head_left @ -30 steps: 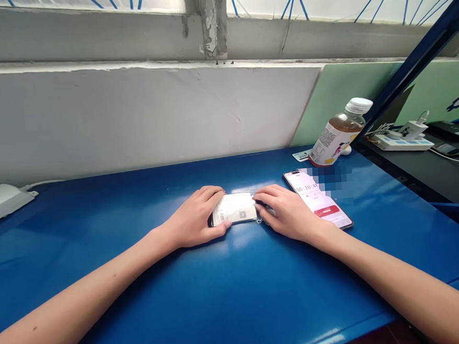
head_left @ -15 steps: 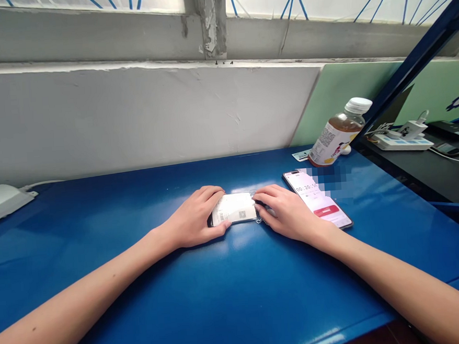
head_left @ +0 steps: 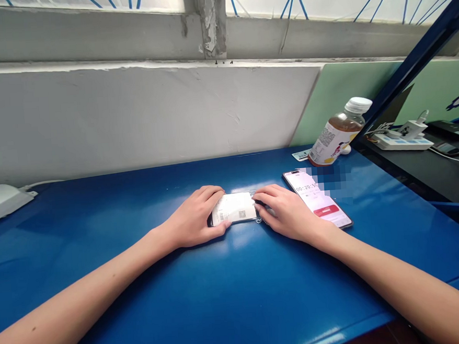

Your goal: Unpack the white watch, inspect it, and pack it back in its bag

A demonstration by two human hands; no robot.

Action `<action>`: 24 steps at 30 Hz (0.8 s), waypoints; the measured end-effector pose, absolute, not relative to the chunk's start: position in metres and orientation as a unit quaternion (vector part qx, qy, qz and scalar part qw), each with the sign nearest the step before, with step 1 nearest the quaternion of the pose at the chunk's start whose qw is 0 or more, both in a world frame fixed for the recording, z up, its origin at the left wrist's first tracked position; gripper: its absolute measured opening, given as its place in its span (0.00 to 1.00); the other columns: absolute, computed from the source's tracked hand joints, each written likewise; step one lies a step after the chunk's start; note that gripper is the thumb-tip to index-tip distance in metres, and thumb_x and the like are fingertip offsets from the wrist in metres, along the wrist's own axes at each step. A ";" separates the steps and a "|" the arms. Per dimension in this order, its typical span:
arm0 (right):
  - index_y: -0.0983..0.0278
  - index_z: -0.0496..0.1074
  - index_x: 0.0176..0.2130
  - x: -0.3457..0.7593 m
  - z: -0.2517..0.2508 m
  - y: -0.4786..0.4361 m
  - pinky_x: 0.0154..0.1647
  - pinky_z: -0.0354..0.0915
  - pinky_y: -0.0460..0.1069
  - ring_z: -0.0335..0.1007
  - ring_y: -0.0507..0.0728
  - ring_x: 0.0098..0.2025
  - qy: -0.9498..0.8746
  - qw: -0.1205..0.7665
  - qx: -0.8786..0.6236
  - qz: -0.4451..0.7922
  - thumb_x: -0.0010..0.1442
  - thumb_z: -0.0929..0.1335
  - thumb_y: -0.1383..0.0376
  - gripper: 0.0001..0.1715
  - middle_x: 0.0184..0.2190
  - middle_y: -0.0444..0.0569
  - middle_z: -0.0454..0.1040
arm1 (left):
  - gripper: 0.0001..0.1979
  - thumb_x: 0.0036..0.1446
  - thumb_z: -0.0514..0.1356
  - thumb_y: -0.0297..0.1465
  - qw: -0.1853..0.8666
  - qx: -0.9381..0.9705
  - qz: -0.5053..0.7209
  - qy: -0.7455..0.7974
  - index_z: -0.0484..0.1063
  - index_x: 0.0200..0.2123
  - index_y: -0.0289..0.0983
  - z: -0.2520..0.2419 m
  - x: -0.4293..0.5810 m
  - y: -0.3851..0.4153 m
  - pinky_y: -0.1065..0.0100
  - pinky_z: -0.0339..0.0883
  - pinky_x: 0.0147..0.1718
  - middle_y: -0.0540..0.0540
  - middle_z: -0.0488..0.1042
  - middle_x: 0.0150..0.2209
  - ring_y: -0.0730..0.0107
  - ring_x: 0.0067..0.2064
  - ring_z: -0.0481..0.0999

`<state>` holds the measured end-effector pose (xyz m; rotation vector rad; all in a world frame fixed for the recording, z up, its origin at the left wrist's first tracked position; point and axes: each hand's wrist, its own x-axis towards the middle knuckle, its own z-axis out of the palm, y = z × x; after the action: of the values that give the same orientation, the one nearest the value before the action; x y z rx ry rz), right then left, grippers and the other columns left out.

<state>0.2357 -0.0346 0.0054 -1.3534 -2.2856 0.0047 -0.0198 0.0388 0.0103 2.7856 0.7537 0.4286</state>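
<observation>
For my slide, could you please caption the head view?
A person's left grip and right grip at opposite ends of a white-labelled item on a blue table, near a phone and bottle.

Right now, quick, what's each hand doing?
Left hand: closed on the left end of the white-labelled packet.
Right hand: fingers bent at the packet's right end; whether it grips cannot be told.
</observation>
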 end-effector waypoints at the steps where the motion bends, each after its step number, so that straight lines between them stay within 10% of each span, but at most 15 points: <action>1: 0.66 0.75 0.45 0.236 0.005 -0.035 0.48 0.72 0.59 0.74 0.64 0.47 -0.835 0.240 -0.495 0.001 0.67 0.64 0.67 0.11 0.45 0.57 0.79 | 0.26 0.60 0.59 0.42 0.113 0.949 0.147 0.257 0.65 0.57 0.32 0.010 -0.020 0.039 0.50 0.66 0.56 0.32 0.69 0.56 0.46 0.57 0.69; 24: 0.66 0.74 0.46 0.234 0.005 -0.036 0.50 0.72 0.61 0.74 0.65 0.48 -0.832 0.234 -0.504 0.007 0.68 0.63 0.66 0.12 0.46 0.58 0.78 | 0.26 0.60 0.60 0.42 0.122 0.946 0.148 0.261 0.66 0.56 0.34 0.011 -0.019 0.038 0.50 0.67 0.56 0.34 0.70 0.56 0.46 0.56 0.69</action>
<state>0.2336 -0.0355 0.0053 -1.3825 -2.2835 0.0182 -0.0192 0.0383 0.0114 2.7615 0.7616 0.4317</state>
